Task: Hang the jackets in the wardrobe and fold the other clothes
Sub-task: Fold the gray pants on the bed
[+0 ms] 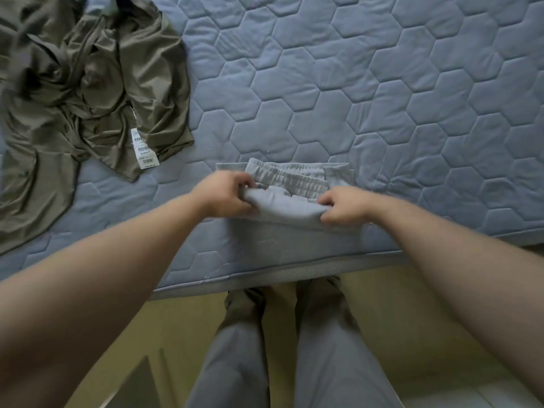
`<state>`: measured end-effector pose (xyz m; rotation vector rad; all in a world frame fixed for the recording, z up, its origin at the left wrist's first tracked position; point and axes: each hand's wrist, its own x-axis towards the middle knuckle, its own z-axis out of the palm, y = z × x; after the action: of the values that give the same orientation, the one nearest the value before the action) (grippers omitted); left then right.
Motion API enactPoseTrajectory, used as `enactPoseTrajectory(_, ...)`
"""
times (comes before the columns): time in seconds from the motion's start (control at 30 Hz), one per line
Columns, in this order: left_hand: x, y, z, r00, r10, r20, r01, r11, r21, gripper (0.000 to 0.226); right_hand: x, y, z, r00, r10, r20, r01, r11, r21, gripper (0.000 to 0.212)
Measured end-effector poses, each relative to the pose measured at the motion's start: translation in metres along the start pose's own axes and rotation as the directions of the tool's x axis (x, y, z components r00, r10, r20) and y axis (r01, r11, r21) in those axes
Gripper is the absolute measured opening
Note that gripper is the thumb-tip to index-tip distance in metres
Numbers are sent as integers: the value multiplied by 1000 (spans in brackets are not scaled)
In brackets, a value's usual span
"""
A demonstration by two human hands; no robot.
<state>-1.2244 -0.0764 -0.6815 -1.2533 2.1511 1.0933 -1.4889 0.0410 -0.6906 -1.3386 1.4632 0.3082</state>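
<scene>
- The grey garment [282,206], with a gathered elastic waistband [294,179], lies near the front edge of the bed [382,98], right in front of the person. It is already doubled into a compact block. I would guess soft trousers or shorts, but I cannot tell which.
- The left hand [226,195] is clamped on the left end of the garment's nearest fold, with the fingers curled over the cloth and the thumb underneath.
- The right hand [344,207] pinches the right end of the same fold in the same way. The cloth is stretched between the two hands.
- Gripping both ends probably keeps the edge straight and taut, so that the layer can be laid evenly over the waistband. The fold looks partly done.
- The garment sits close to the bed's edge, which likely keeps it within easy reach while the person stands.
- An olive garment [97,83] lies crumpled at the far left of the bed, well apart from the grey one, with a white label [144,148] showing. It is not folded. I cannot tell whether it is a jacket.
- No wardrobe, basket or box is in view. Both garments rest directly on the quilted bed.
- Below the bed's edge are the person's legs [323,348] and a yellowish floor [397,304].
</scene>
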Motion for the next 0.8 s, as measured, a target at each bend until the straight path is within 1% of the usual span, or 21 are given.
enactPoseTrajectory(0.07, 11, -9, -15, 988, -147, -47, 134, 968, -211, 40, 4, 11, -21, 996, 74, -56, -59, 970, 235, 9)
enactPoseTrajectory(0.1, 16, -14, -18, 979, -200, -39, 177, 927, -331, 38, 6, 15, -29, 992, 99, -71, -69, 936, 346, 7)
enactPoseTrajectory(0.17, 24, -19, -20, 965, -260, -22, 205, 810, -550, 35, 12, 22, -40, 986, 131, -100, -61, 854, 517, 10)
enactPoseTrajectory(0.2, 27, -21, -20, 958, -287, -27, 206, 746, -633, 36, 16, 25, -43, 983, 138, -123, -47, 827, 560, 11)
enactPoseTrajectory(0.27, 36, -25, -15, 934, -354, -53, 200, 639, -743, 43, 25, 30, -47, 968, 167, -188, -32, 823, 568, 11)
enactPoseTrajectory(0.3, 41, -26, -11, 918, -389, -72, 201, 616, -762, 47, 31, 32, -46, 955, 194, -222, -35, 823, 567, 13)
enactPoseTrajectory(0.33, 46, -27, -6, 902, -421, -94, 210, 620, -756, 48, 37, 35, -44, 941, 231, -247, -47, 812, 581, 16)
enactPoseTrajectory(0.4, 57, -29, 5, 874, -461, -153, 235, 677, -697, 48, 49, 42, -34, 904, 310, -294, -65, 778, 624, 27)
enactPoseTrajectory(0.47, 65, -27, 13, 856, -450, -255, 248, 790, -561, 46, 60, 46, -22, 866, 357, -352, -94, 805, 586, 38)
enactPoseTrajectory(0.5, 68, -25, 14, 859, -404, -316, 248, 867, -433, 45, 64, 47, -17, 853, 365, -372, -118, 831, 543, 42)
enactPoseTrajectory(0.53, 71, -21, 14, 868, -327, -374, 238, 934, -265, 44, 69, 46, -14, 843, 368, -392, -145, 858, 493, 45)
enactPoseTrajectory(0.57, 73, -17, 13, 879, -231, -417, 210, 973, -96, 41, 72, 43, -12, 832, 368, -414, -179, 886, 428, 47)
enactPoseTrajectory(0.6, 75, -10, 11, 894, -132, -429, 159, 987, 27, 40, 74, 40, -11, 818, 360, -449, -220, 916, 334, 49)
enactPoseTrajectory(0.63, 78, -3, 9, 917, -51, -396, 93, 992, 88, 41, 76, 35, -11, 805, 329, -494, -256, 943, 211, 50)
enactPoseTrajectory(0.67, 80, 5, 8, 946, -3, -324, 35, 995, 92, 47, 76, 30, -12, 805, 270, -529, -266, 960, 86, 51)
enactPoseTrajectory(0.7, 82, 13, 8, 975, 11, -222, 6, 997, 75, 55, 76, 24, -14, 823, 198, -532, -242, 970, -13, 52)
enactPoseTrajectory(0.73, 84, 20, 8, 994, 4, -112, 5, 997, 81, 61, 75, 19, -16, 858, 137, -496, -202, 976, -81, 55)
enactPoseTrajectory(0.8, 87, 29, 11, 998, -41, 49, 31, 982, 187, 66, 75, 11, -20, 923, 87, -374, -149, 979, -140, 60)
